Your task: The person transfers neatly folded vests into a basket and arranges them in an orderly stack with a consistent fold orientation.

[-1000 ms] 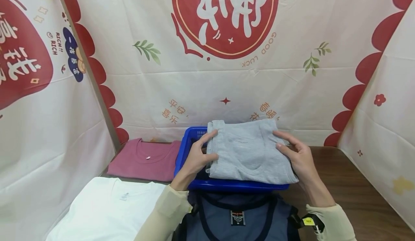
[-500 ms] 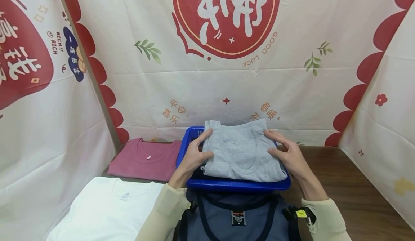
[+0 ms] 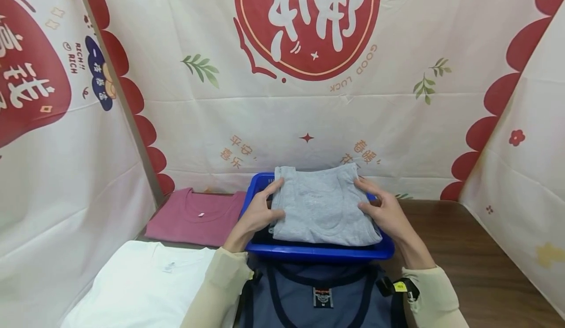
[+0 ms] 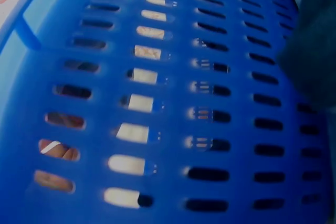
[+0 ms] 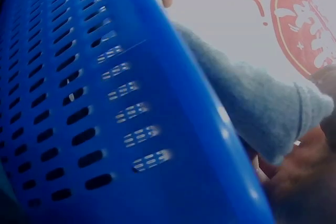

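A folded grey T-shirt (image 3: 324, 205) lies over the blue plastic basket (image 3: 320, 254), its neckline facing up. At its left edge, my left hand (image 3: 256, 216) grips the cloth, thumb and index finger showing on top. My right hand (image 3: 389, 215) holds the opposite edge in the same way. The remaining fingers are mostly hidden under the shirt. In the left wrist view the slotted basket wall (image 4: 173, 93) fills most of the picture. A folded corner of the grey cloth (image 5: 257, 103) sticks out past the basket rim in the right wrist view, with the right hand (image 5: 302, 177) against it.
A folded mauve T-shirt (image 3: 200, 220) lies left of the basket, and a white T-shirt (image 3: 154, 284) in front of that. A dark blue garment with a neck label (image 3: 295, 298) lies before the basket. Printed cloth walls (image 3: 309, 112) enclose the wooden table (image 3: 468, 249).
Both hands have moved left with the grey T-shirt and slightly lower at its front edge, so it now sits within the basket's right rim. The other garments have stayed put.
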The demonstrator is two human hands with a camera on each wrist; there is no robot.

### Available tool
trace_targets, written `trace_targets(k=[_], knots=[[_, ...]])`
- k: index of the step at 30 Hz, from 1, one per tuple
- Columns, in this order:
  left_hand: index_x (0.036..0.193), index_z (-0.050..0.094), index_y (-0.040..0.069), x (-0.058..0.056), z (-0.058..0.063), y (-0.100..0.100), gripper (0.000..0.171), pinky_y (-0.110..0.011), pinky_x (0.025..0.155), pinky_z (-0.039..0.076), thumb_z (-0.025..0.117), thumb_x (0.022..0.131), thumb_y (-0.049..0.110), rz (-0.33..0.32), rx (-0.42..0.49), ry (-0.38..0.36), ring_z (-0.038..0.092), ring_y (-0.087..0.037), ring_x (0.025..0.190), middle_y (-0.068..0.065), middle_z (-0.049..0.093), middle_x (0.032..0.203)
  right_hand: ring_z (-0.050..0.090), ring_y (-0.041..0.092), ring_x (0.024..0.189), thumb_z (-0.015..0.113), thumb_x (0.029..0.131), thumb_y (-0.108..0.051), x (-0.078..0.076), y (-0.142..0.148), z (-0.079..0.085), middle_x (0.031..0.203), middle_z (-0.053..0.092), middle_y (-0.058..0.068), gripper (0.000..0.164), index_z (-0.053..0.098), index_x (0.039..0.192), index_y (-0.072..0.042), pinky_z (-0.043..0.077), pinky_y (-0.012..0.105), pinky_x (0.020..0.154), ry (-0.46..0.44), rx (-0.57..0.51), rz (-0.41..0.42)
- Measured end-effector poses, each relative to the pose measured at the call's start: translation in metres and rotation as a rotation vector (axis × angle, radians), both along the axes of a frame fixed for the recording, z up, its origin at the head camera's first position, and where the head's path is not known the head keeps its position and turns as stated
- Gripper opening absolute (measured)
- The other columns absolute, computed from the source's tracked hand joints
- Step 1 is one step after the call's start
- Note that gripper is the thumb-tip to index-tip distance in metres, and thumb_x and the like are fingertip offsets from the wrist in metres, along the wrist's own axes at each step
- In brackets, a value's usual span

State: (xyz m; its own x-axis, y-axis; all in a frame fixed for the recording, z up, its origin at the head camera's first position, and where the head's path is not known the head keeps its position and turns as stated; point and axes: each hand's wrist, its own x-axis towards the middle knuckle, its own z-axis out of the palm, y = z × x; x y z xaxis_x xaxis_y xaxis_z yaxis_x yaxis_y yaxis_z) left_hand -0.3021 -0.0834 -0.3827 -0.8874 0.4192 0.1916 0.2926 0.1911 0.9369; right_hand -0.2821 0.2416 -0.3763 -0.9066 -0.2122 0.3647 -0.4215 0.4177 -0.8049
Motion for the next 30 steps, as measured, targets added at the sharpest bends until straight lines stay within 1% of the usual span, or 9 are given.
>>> trace_targets(k=[4,8,10,12,14,16,20,24,30], knots=[[0.153,0.022,0.012,0.008,0.009,-0.003,0.086,-0.030,0.077,0.048,0.060,0.078,-0.006,-0.001,-0.034,0.003,0.046,-0.036,0.131,-0.012,0.004,0.162,0.027,0.040,0.141,0.059,0.089,0.002,-0.002,-0.004,-0.003,0.155,0.031,0.019,0.054,0.044,0.142,0.001,0.039,0.006,0.087,0.019,0.022,-0.013],[0.153,0.025,0.015,-0.001,0.000,-0.005,0.087,-0.030,0.078,0.047,0.061,0.077,-0.007,0.037,-0.045,0.010,0.045,-0.034,0.133,-0.009,0.007,0.162,0.025,0.038,0.143,0.058,0.090,0.001,-0.004,-0.007,-0.003,0.156,0.031,0.014,0.055,0.044,0.143,-0.002,0.041,0.035,0.103,-0.005,0.046,-0.036],[0.152,0.028,0.018,-0.007,-0.006,-0.005,0.088,-0.030,0.078,0.048,0.063,0.075,-0.006,0.061,-0.052,0.020,0.046,-0.033,0.132,-0.006,0.009,0.162,0.022,0.037,0.145,0.058,0.090,0.000,-0.005,-0.009,-0.003,0.156,0.031,0.012,0.055,0.044,0.143,-0.004,0.034,0.051,0.107,-0.014,0.058,-0.040],[0.152,0.029,0.021,-0.012,-0.011,-0.006,0.088,-0.030,0.078,0.048,0.063,0.075,-0.005,0.075,-0.071,0.034,0.044,-0.031,0.134,-0.004,0.012,0.162,0.020,0.037,0.145,0.058,0.090,0.000,-0.007,-0.010,-0.003,0.156,0.031,0.012,0.055,0.044,0.143,-0.004,0.030,0.059,0.107,-0.024,0.054,-0.034],[0.152,0.030,0.020,-0.015,-0.013,-0.007,0.088,-0.029,0.079,0.048,0.064,0.075,-0.005,0.072,-0.087,0.051,0.043,-0.030,0.135,-0.004,0.015,0.162,0.020,0.037,0.146,0.058,0.091,-0.001,-0.009,-0.010,-0.004,0.157,0.030,0.012,0.055,0.044,0.144,-0.005,0.029,0.061,0.107,-0.031,0.059,-0.031],[0.152,0.028,0.017,-0.014,-0.009,-0.007,0.087,-0.030,0.081,0.048,0.064,0.076,-0.005,0.053,-0.113,0.045,0.042,-0.031,0.135,-0.006,0.016,0.161,0.020,0.037,0.145,0.058,0.091,-0.001,-0.009,-0.010,-0.005,0.157,0.030,0.012,0.055,0.044,0.144,-0.005,0.030,0.061,0.106,-0.035,0.064,-0.033],[0.153,0.026,0.014,-0.017,-0.010,-0.007,0.087,-0.036,0.089,0.050,0.066,0.077,-0.005,0.034,-0.138,0.046,0.039,-0.031,0.138,-0.007,0.017,0.161,0.020,0.038,0.145,0.058,0.090,-0.001,-0.011,-0.009,-0.007,0.157,0.030,0.012,0.056,0.043,0.144,-0.005,0.030,0.061,0.106,-0.051,0.073,-0.043],[0.152,0.028,0.018,-0.020,-0.016,-0.007,0.087,-0.043,0.096,0.048,0.067,0.077,-0.003,0.046,-0.157,0.065,0.032,-0.027,0.142,-0.003,0.021,0.160,0.020,0.039,0.145,0.058,0.090,0.000,-0.014,-0.007,-0.011,0.156,0.030,0.013,0.056,0.044,0.144,-0.004,0.029,0.062,0.107,-0.044,0.074,-0.046],[0.152,0.029,0.019,-0.020,-0.018,-0.005,0.087,-0.043,0.096,0.048,0.068,0.077,-0.003,0.058,-0.178,0.061,0.019,-0.023,0.148,-0.002,0.021,0.160,0.023,0.038,0.144,0.058,0.090,0.000,-0.015,-0.008,-0.018,0.156,0.030,0.014,0.056,0.043,0.144,-0.003,0.034,0.059,0.105,-0.037,0.060,-0.038]])
